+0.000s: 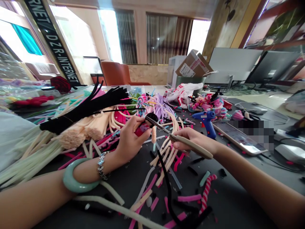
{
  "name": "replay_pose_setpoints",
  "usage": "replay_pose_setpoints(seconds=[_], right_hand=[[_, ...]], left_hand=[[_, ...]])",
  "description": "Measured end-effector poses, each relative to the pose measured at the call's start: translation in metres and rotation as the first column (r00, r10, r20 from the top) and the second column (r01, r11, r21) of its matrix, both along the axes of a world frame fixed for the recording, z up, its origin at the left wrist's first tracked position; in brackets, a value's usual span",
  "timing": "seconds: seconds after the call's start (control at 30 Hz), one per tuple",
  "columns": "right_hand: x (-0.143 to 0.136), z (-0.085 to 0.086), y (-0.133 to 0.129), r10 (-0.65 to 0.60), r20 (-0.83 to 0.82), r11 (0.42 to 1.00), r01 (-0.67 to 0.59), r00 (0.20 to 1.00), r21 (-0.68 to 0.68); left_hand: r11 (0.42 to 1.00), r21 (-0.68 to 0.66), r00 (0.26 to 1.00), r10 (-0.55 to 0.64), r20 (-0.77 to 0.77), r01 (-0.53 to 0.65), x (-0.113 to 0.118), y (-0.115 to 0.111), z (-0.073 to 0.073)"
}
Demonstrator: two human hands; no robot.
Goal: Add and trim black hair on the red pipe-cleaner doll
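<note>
My left hand point(128, 138) is closed around a small pipe-cleaner figure with a fuzzy black top point(152, 118), a red part and a peach limb with a pale blue tip hanging below. My right hand point(194, 137) grips scissors point(199, 150) by their beige handles. The blades reach across to the black top; whether they touch it I cannot tell. A thin black strand stretches left from near the figure. Under both hands lie loose peach pipe cleaners point(175, 122) and cut pink, black and blue pieces.
At the left lie bundles of black point(83, 109) and peach pipe cleaners point(73, 136). A blue glue gun point(209, 122) and a phone point(240, 138) are beyond my right hand. Behind them sit pink fuzzy pieces point(218, 106), a plastic bag point(183, 93), a cardboard box point(194, 65) and monitors point(234, 63).
</note>
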State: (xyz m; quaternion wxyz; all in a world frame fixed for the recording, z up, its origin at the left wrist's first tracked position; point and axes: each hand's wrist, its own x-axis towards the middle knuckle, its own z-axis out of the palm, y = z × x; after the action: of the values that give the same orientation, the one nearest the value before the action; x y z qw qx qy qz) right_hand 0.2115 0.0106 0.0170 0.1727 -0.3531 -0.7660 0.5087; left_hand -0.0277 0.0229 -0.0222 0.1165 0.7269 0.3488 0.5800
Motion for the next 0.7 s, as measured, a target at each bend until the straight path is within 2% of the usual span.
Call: replay_pose_setpoints(seconds=[0.13,0.27,0.53,0.7], right_hand=[[-0.004,0.002,-0.002,-0.049,0.01,0.999,0.049,0.999,-0.012],[-0.007,0.005,-0.004,-0.072,0.035,0.997,0.071,0.997,0.019],[-0.008,-0.005,-0.002,-0.18,0.1,0.973,0.163,0.979,0.161],[-0.009,-0.009,-0.004,-0.267,0.152,0.926,0.21,0.952,0.313]], left_hand=[[0.999,0.006,0.999,0.036,-0.021,-0.036,-0.001,0.001,-0.001],[1.0,-0.022,1.0,-0.01,0.014,0.011,-0.001,0.002,-0.002],[0.996,-0.076,0.998,-0.037,0.059,0.042,0.002,0.001,0.0],[0.994,-0.096,0.997,-0.035,0.065,0.041,0.002,0.002,0.001]])
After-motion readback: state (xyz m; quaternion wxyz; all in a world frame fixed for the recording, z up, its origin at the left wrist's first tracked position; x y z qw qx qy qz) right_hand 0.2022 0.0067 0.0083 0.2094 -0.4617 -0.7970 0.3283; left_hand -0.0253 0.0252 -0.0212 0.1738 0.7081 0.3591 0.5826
